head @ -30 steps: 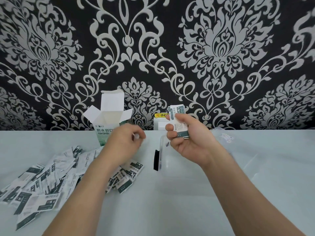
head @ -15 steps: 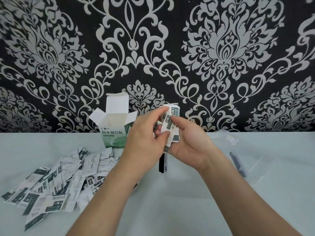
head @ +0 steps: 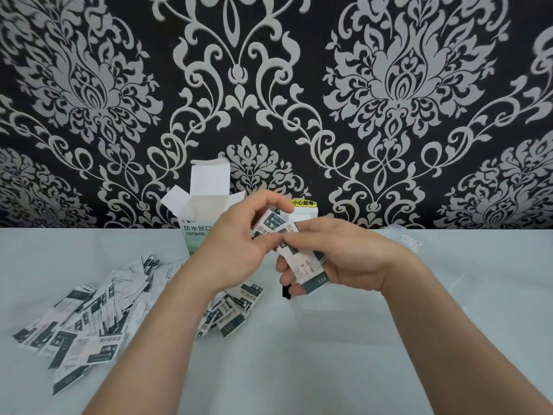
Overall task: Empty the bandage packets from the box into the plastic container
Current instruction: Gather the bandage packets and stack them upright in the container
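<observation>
My right hand [head: 347, 256] grips a small stack of white and dark green bandage packets [head: 305, 265] at chest height above the table. My left hand [head: 236, 250] meets it and pinches a packet [head: 266, 227] at the top of that stack. Behind my left hand stands the open white and green bandage box [head: 197, 211], flaps up. Several more loose packets [head: 89, 313] lie spread on the table at the left. The clear plastic container [head: 329, 307] sits under and beyond my right hand; it is hard to make out, with a black clip [head: 286, 292] on its left side.
A clear lid [head: 425, 250] lies on the pale table at the right, by the wall. A small white item with a yellow label [head: 303, 209] stands against the patterned black and silver wall behind my hands.
My left hand has come up from the packets on the table to the stack in my right hand and now pinches its top packet. The camera has tilted slightly.
</observation>
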`<action>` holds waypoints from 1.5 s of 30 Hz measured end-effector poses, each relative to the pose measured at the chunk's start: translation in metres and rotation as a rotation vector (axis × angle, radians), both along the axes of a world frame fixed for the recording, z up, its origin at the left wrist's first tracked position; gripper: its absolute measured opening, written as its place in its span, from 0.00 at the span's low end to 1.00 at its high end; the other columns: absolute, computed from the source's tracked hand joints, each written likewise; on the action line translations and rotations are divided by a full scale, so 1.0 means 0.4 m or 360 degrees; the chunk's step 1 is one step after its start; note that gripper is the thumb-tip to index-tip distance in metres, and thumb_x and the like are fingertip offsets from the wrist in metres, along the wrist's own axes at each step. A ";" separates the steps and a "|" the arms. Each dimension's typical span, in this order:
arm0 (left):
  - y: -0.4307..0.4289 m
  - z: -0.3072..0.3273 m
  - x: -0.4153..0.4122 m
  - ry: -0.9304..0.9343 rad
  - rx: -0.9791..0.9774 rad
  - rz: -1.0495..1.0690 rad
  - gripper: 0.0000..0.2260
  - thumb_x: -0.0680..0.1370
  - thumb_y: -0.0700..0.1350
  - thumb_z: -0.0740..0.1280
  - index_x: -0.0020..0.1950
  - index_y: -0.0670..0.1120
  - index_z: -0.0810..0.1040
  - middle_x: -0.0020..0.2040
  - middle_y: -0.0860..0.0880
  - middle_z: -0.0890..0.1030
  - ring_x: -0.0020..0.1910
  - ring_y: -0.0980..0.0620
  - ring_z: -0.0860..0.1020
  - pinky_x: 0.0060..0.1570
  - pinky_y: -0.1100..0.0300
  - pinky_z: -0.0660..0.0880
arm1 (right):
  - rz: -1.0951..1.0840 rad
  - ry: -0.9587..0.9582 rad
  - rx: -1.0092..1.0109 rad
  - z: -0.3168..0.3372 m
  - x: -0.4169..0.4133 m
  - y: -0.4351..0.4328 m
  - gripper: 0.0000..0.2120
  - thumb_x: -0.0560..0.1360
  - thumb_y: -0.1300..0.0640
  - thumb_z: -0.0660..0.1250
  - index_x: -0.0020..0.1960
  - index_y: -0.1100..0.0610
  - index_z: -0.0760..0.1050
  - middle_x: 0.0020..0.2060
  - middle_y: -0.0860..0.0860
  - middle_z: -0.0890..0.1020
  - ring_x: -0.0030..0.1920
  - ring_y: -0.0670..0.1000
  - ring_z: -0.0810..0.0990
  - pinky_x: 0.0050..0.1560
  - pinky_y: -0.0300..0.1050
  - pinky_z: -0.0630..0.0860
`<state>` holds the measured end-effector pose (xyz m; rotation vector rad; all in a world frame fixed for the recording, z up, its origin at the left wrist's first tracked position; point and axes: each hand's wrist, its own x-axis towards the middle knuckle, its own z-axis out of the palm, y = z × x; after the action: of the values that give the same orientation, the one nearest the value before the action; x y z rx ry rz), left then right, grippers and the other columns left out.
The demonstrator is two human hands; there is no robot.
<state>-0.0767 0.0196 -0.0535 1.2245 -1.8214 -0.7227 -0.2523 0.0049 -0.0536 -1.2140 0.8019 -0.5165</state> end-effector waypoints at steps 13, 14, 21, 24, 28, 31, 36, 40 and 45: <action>-0.017 -0.042 -0.074 0.0543 0.0113 0.0570 0.06 0.76 0.49 0.68 0.39 0.50 0.77 0.32 0.54 0.76 0.29 0.54 0.71 0.31 0.58 0.67 | -0.0624 0.0340 -0.0731 -0.026 0.061 -0.025 0.12 0.81 0.57 0.59 0.52 0.62 0.80 0.34 0.54 0.72 0.25 0.46 0.70 0.25 0.38 0.65; -0.021 -0.048 -0.075 0.0527 0.0036 0.0640 0.07 0.75 0.50 0.69 0.37 0.51 0.76 0.31 0.55 0.75 0.30 0.53 0.72 0.34 0.56 0.68 | -0.0601 0.0417 -0.0766 -0.022 0.067 -0.021 0.13 0.81 0.56 0.59 0.54 0.62 0.79 0.36 0.53 0.73 0.26 0.45 0.72 0.26 0.38 0.68; -0.017 -0.024 -0.048 0.0293 0.0055 0.0858 0.05 0.69 0.47 0.72 0.35 0.49 0.78 0.32 0.53 0.80 0.32 0.52 0.75 0.36 0.57 0.73 | -0.0220 0.1061 -0.1404 0.030 0.020 0.008 0.21 0.72 0.48 0.72 0.63 0.48 0.73 0.53 0.44 0.77 0.49 0.45 0.76 0.51 0.42 0.74; -0.011 -0.016 -0.060 0.0286 0.0052 0.0892 0.05 0.69 0.47 0.71 0.34 0.49 0.78 0.34 0.53 0.80 0.32 0.55 0.75 0.34 0.60 0.72 | -0.0075 0.1256 -0.1607 0.028 0.043 0.019 0.11 0.76 0.45 0.66 0.49 0.52 0.74 0.39 0.45 0.75 0.39 0.46 0.74 0.38 0.42 0.69; -0.009 -0.006 -0.054 0.0627 0.0165 0.0682 0.09 0.74 0.45 0.70 0.34 0.48 0.76 0.27 0.53 0.74 0.24 0.53 0.68 0.25 0.62 0.65 | 0.0057 0.0976 -0.1159 0.025 0.041 0.018 0.17 0.80 0.44 0.57 0.46 0.57 0.74 0.34 0.49 0.73 0.33 0.47 0.71 0.36 0.45 0.72; 0.000 0.001 -0.056 0.0633 0.0130 0.0592 0.08 0.76 0.45 0.68 0.38 0.45 0.76 0.29 0.50 0.74 0.24 0.56 0.70 0.20 0.67 0.65 | 0.0069 0.0443 -0.0608 0.017 0.035 0.017 0.17 0.82 0.46 0.56 0.52 0.59 0.76 0.32 0.48 0.66 0.30 0.45 0.64 0.30 0.37 0.62; -0.007 -0.004 -0.034 0.0061 -0.0266 0.0838 0.15 0.76 0.49 0.64 0.30 0.46 0.75 0.24 0.54 0.73 0.26 0.58 0.70 0.26 0.69 0.64 | 0.0083 0.0279 -0.0254 0.014 0.046 0.014 0.20 0.80 0.44 0.57 0.55 0.60 0.77 0.32 0.48 0.62 0.29 0.45 0.56 0.31 0.40 0.50; -0.020 -0.005 -0.008 -0.0186 -0.0021 0.0714 0.19 0.77 0.53 0.60 0.31 0.44 0.75 0.27 0.49 0.77 0.31 0.49 0.76 0.36 0.56 0.71 | 0.0091 0.0273 -0.0173 0.013 0.050 0.017 0.25 0.80 0.42 0.58 0.57 0.63 0.78 0.32 0.48 0.62 0.29 0.45 0.56 0.28 0.37 0.52; -0.008 0.011 -0.011 -0.0336 -0.0205 0.0751 0.17 0.77 0.48 0.61 0.29 0.44 0.74 0.24 0.49 0.74 0.29 0.48 0.75 0.31 0.56 0.70 | -0.0178 0.0322 -0.0346 0.011 0.066 0.017 0.21 0.81 0.44 0.57 0.47 0.60 0.78 0.34 0.51 0.75 0.31 0.47 0.74 0.31 0.37 0.69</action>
<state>-0.0810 0.0164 -0.0489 1.6101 -1.6180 -0.2149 -0.2261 0.0117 -0.0491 -1.4438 1.0097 -0.5896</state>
